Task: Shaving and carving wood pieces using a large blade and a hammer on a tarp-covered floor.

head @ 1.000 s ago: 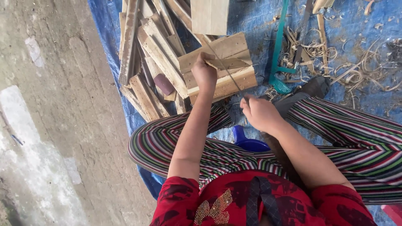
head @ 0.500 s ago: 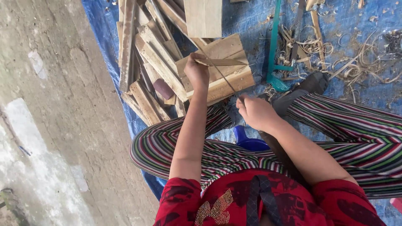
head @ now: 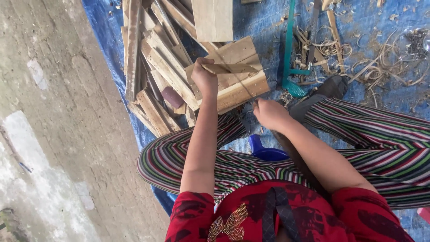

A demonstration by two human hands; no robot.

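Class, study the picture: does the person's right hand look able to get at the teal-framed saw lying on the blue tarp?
Probably yes. The right hand is closed on a thin strip, but the teal-framed saw lies just beyond it on the blue tarp, with only loose shavings nearby and nothing covering it.

Blue tarpaulin (head: 264, 58) strewn with pale tan shavings (head: 380, 62). Light yellowish-brown wooden slats (head: 165, 67) and blocks, one dull purplish-brown piece (head: 172, 97) among them. Teal-green saw frame (head: 289, 54). Trousers (head: 376, 134) striped in green, red, white and dark purple. Red top (head: 286, 215) with dark blotches and gold beadwork. Grey concrete floor (head: 58, 112), whitish patches.
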